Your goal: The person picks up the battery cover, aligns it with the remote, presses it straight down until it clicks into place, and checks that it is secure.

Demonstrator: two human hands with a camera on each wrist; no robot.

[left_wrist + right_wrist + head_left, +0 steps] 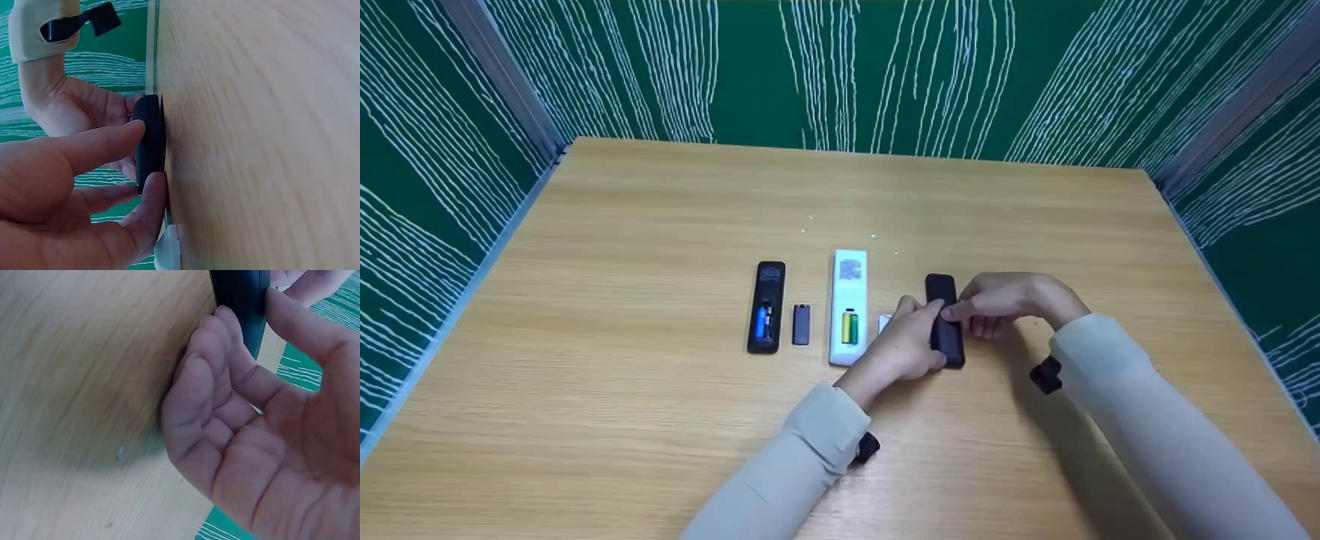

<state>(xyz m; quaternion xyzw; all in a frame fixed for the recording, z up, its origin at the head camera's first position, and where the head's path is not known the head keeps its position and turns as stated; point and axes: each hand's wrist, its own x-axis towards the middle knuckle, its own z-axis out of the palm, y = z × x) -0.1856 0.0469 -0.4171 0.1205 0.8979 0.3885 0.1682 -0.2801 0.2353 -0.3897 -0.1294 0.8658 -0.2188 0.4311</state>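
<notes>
A black remote control (949,341) lies lengthwise on the table between both hands. My left hand (906,341) grips it from the left, thumb and fingers on its edges; the left wrist view shows this remote (149,146) side-on, close over the wood. From the right, my right hand (997,300) holds the same remote, its thumb on the upper face and its curled fingers (230,332) along the side. Partly hidden behind the left hand is a small white piece (884,323).
Left of the hands lies a white remote (849,292) with yellow and green batteries (850,328) in its uncovered compartment. Farther left are a dark battery cover (801,325) and another black remote (768,289) showing a blue battery (760,322). Tiny white specks dot the table (675,202).
</notes>
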